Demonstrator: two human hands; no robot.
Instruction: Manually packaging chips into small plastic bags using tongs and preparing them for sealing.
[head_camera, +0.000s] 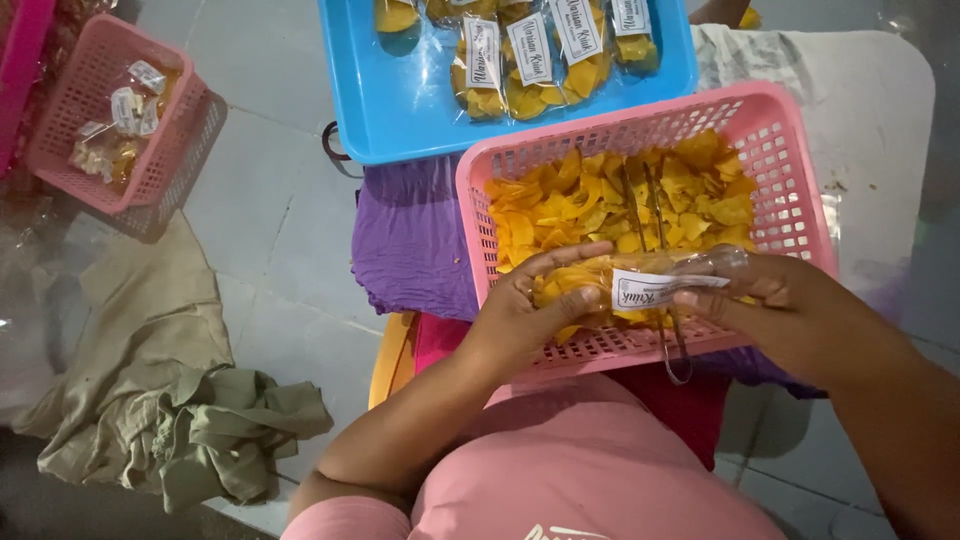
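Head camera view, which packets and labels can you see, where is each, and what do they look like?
Clear packet: held in both hands, left hand and right hand, over the pink basket; yellow chips, white label.
Packets on blue tray: top centre; clear, yellow chips, white labels.
Small packets: far-left pink basket.

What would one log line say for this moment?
left hand: holds chip bag | right hand: pinches bag's end | under: pink basket of chips

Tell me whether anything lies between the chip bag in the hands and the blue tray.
The bag sits in both hands, left hand and right hand. Toward the blue tray only the pink basket of loose chips lies below; nothing blocks above.
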